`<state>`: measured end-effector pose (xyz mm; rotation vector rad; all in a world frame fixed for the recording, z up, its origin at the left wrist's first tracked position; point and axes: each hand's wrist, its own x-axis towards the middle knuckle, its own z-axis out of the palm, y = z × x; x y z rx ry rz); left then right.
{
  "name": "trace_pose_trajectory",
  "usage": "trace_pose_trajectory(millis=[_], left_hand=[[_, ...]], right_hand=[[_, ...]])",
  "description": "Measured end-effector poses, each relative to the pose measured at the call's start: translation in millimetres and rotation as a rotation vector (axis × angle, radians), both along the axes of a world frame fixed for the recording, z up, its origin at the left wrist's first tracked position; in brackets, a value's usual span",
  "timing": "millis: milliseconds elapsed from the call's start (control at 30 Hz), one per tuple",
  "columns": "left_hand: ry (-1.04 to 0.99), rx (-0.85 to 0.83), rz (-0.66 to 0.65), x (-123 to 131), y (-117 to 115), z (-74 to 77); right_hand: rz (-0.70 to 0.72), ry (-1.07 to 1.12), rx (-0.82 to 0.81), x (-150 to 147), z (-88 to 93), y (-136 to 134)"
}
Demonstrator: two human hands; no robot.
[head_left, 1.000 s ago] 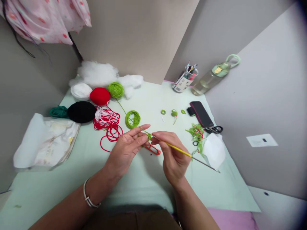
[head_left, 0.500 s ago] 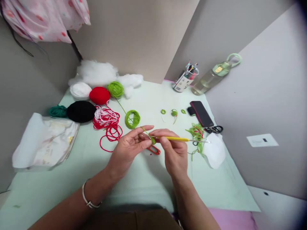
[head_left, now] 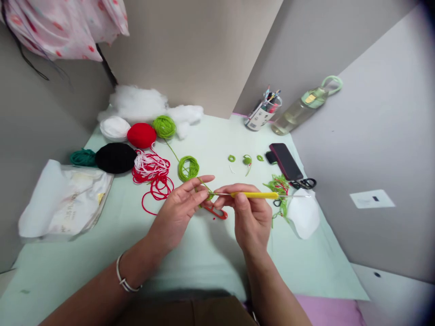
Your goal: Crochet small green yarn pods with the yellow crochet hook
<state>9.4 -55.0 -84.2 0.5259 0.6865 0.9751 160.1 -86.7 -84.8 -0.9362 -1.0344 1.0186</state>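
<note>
My right hand pinches a yellow-handled crochet hook, held level and pointing left. Its tip meets a small green crochet piece pinched in my left hand, whose forefinger is stretched out with green yarn over it. The strand runs back to a loose coil of green yarn and a green yarn ball. Red-handled snips lie on the table just under my hands.
Red, black, white and dark green yarn balls, loose red and white yarn and stuffing sit at the left back. A plastic bag lies left. Phone, scissors, yarn scraps, pen cup and bottle stand right.
The hook's handle has swung up from pointing down-right to lying level. My hands stay together over the snips, working the green piece.
</note>
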Motion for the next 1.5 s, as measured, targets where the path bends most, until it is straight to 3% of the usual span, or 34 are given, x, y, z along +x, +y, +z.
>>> trace_pose_trajectory(millis=[300,500,833,967,1500], left_hand=[[-0.011,0.002,0.028,2.4,1.0,-2.0],[-0.026,-0.034,-0.024,0.8,0.1,-2.1],[-0.062,-0.099,-0.006,-0.1,3.6,-2.5],[-0.059,-0.082,0.001,0.3,3.2,-2.8],[-0.005,-0.052,0.023,1.2,2.0,-0.8]], right_hand=[[-0.039,-0.103,0.054,-2.2,-1.8,0.5],[-0.149,-0.209,0.100,-5.9,1.9,0.6],[-0.116,-0.002,0.012,3.8,1.0,0.3],[-0.057,-0.019,0.014,2.5,0.8,-1.8],[-0.154,-0.161,0.056,-0.8,2.9,-2.3]])
